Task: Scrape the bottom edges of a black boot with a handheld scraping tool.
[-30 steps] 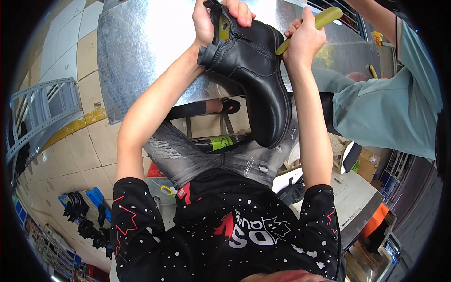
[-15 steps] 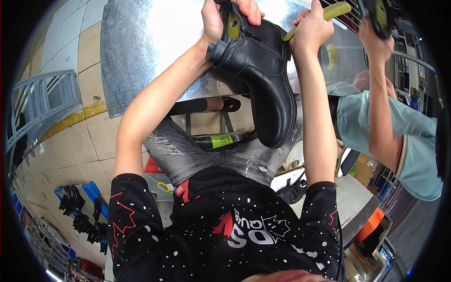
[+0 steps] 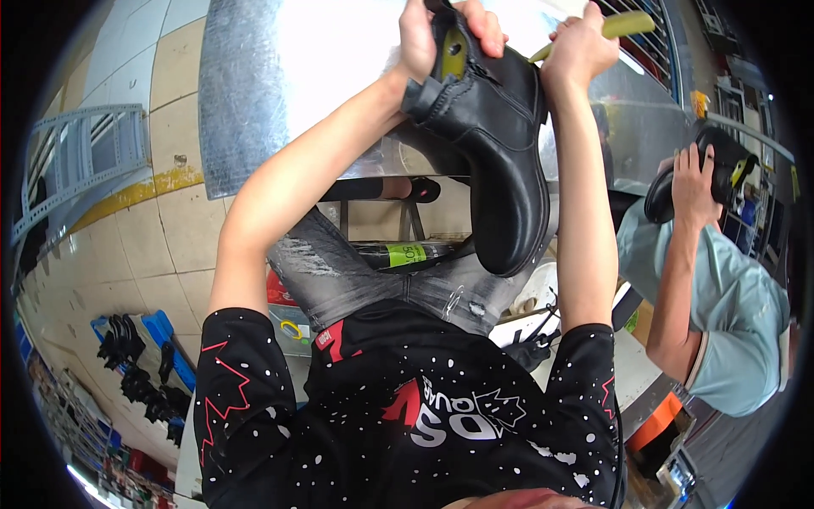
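Note:
A black leather ankle boot (image 3: 500,161) with a yellow-green lining hangs in front of me, sole toward my lap. My left hand (image 3: 437,34) grips the boot's top collar, fingers curled over the rim. My right hand (image 3: 581,47) is closed around a yellow-green tool handle (image 3: 623,25) held against the boot's heel side. Both forearms reach up over a shiny metal table (image 3: 280,85).
A co-worker in a light teal shirt (image 3: 738,305) stands at the right, one hand (image 3: 691,182) holding another black shoe (image 3: 721,170). A dark bottle with a green label (image 3: 407,253) lies under the table. Blue racks with black pieces (image 3: 140,356) sit on the tiled floor at left.
I have lifted the boot slightly higher and farther away with both hands. The co-worker's arm dropped from beside my right hand to the right edge, now holding a shoe.

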`<action>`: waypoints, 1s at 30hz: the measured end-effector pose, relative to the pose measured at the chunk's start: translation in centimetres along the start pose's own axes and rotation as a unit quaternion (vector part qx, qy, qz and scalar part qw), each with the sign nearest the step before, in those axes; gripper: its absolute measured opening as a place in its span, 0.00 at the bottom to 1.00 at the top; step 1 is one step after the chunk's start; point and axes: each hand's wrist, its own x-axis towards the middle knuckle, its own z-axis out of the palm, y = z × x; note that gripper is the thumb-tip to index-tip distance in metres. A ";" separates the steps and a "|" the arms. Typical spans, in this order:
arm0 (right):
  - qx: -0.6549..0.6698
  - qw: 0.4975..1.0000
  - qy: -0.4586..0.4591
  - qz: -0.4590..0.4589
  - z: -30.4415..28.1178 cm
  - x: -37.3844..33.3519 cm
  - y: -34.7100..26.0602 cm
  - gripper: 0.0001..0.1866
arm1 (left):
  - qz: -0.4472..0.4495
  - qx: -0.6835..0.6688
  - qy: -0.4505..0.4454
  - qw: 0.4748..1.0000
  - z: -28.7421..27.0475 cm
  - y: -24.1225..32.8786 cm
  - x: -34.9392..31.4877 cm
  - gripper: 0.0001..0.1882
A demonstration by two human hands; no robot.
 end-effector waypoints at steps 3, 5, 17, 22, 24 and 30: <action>0.090 0.996 -0.024 0.007 -0.2 -0.4 0.0 0.12 | 0.001 0.002 -0.004 1.000 0.0 -0.1 0.0 0.33; 0.129 0.991 -0.016 -0.015 -0.1 -0.9 -0.3 0.14 | 0.001 -0.020 -0.017 1.000 -0.2 0.0 -0.1 0.33; 0.165 0.985 -0.051 -0.020 -0.2 -1.7 -1.3 0.18 | 0.000 -0.016 -0.003 1.000 0.9 0.4 -0.4 0.33; 0.162 0.984 -0.030 -0.072 -0.7 -2.3 -2.2 0.17 | -0.008 0.146 -0.014 0.989 1.3 1.2 -0.4 0.26; 0.178 0.981 -0.035 -0.063 -0.7 -2.5 -1.7 0.18 | -0.001 0.151 -0.021 0.988 1.2 1.5 -0.5 0.26; 0.223 0.974 -0.042 0.002 -1.8 -1.8 -1.1 0.18 | -0.009 0.148 -0.051 0.988 0.6 1.7 -0.3 0.25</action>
